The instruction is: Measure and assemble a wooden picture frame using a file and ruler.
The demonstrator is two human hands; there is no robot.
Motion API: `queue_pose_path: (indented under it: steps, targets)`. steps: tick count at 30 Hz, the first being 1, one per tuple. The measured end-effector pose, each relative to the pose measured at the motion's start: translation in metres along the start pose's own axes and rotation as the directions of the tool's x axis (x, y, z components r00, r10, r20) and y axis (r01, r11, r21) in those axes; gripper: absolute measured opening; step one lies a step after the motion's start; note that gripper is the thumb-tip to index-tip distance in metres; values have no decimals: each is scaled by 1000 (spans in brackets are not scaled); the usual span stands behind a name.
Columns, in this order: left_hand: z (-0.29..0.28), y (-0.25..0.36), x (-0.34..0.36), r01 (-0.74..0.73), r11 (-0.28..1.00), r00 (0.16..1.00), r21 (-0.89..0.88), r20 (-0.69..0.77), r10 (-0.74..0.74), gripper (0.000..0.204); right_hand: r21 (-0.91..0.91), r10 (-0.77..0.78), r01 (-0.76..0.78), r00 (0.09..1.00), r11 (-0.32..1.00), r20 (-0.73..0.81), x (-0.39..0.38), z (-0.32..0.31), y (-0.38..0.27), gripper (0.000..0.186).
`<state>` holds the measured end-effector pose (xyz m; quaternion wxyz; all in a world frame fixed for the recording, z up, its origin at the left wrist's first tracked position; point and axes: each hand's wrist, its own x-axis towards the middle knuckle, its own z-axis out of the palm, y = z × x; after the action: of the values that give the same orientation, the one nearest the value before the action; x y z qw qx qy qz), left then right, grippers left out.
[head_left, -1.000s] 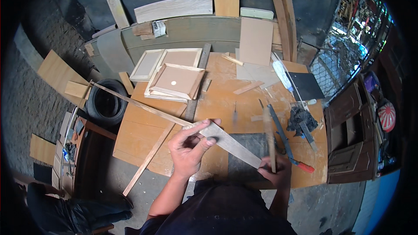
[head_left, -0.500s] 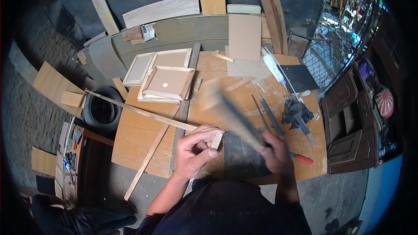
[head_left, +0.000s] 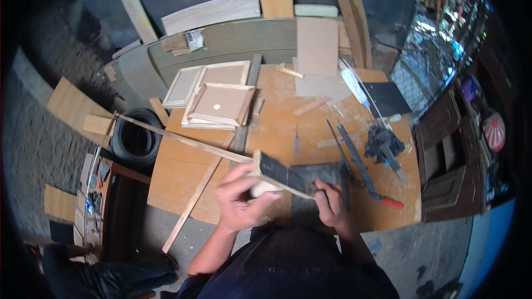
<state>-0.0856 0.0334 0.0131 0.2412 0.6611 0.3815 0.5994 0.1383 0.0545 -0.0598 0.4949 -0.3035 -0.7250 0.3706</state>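
Left hand [head_left: 239,199]: fingers curled closed around the near end of a pale wooden block [head_left: 265,187]; a dark abrasive-looking sheet [head_left: 284,174] is wrapped over the block's upper face, though the material can't be confirmed from this view. Right hand [head_left: 331,205]: fingertips pinched down on the far end of the same dark sheet, holding it against a dark rectangular pad [head_left: 317,174] that lies flat on the bench; so both hands are closed on one piece, block tilted, low end under the right fingers.

Judgement for the step in hand: the sheet should be kept taut between the two grips; slack at the right fingertips would let it crease or slip off the block; the left wrist is best held level so the block edge stays square to the sheet.

Just beyond the right fingers: long metal bar clamp with red handle [head_left: 390,203], near enough to be knocked. Further from the left fingers: thin wooden strip [head_left: 177,139] running diagonally away; stacked framed panels [head_left: 219,105] well apart, up the orange workbench [head_left: 183,174]; a tyre [head_left: 136,138] off the bench edge to the left.
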Motion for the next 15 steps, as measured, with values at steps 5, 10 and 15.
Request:
queue_pose_path:
  steps: [5,10,15]
  targets:
    - [18,-2,-5,139,990,990,-24,22,-139,22,-136,-199,184,974,973,-106,36,6,-29,16]
    - [11,3,21,33,993,999,-111,-20,-35,25,-72,-140,133,985,989,-99,0,6,24,15]
    - [30,-5,6,167,986,980,12,108,-168,24,3,-158,158,987,987,-38,54,1,-17,21]
